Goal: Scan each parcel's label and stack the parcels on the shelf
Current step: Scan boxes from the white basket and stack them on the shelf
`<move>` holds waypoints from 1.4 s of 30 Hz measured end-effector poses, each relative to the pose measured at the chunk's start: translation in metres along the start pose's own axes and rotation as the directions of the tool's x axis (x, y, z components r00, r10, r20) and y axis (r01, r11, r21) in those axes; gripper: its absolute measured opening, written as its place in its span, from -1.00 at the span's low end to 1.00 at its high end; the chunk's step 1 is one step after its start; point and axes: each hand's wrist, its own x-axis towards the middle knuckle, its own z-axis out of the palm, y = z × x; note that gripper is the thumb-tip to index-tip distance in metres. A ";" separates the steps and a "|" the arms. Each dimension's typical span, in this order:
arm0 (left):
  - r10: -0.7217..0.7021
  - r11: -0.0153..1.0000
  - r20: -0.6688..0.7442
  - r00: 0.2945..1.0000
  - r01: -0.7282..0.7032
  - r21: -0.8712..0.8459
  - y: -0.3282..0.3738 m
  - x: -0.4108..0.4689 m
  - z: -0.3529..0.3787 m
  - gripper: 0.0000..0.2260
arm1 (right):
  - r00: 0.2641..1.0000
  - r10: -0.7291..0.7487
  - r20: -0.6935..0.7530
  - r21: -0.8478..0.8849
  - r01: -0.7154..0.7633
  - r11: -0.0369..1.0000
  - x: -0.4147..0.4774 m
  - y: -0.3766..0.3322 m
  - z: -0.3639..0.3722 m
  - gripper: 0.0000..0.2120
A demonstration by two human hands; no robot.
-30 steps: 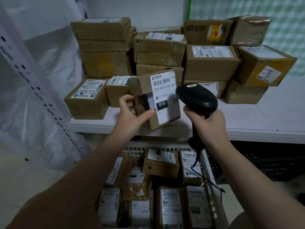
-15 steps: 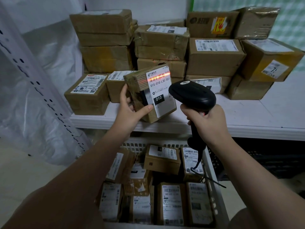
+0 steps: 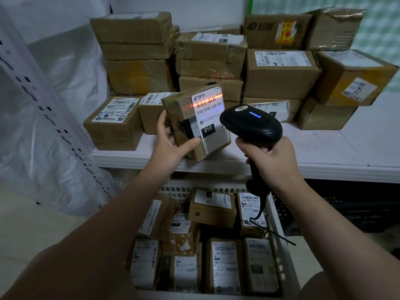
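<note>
Room: a white wall (image 3: 205, 9) and a plastic sheet (image 3: 71, 68) are standing behind the shelf (image 3: 324, 152).
Shelf: its white board is carrying many stacked parcels (image 3: 281, 74) toward the back.
Left hand (image 3: 171, 144): its fingers are curling round the parcel (image 3: 179, 109), holding it tilted above the shelf's front edge.
Right hand (image 3: 272, 161): it is gripping the scanner (image 3: 251, 124), fully closed round the handle, in front of the shelf.
Scan: the red line (image 3: 207, 101) is crossing the barcode.
Progress: it seems to be partly done; this parcel is waiting for stacking.
Crate (image 3: 279, 224): below the shelf, it is holding many more parcels (image 3: 225, 263).
</note>
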 end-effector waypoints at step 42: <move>0.120 0.005 0.497 0.859 -0.502 0.865 0.034 0.050 0.040 -0.51 | 0.897 0.424 -0.125 0.357 -0.358 0.863 0.033 0.014 -0.007 -0.85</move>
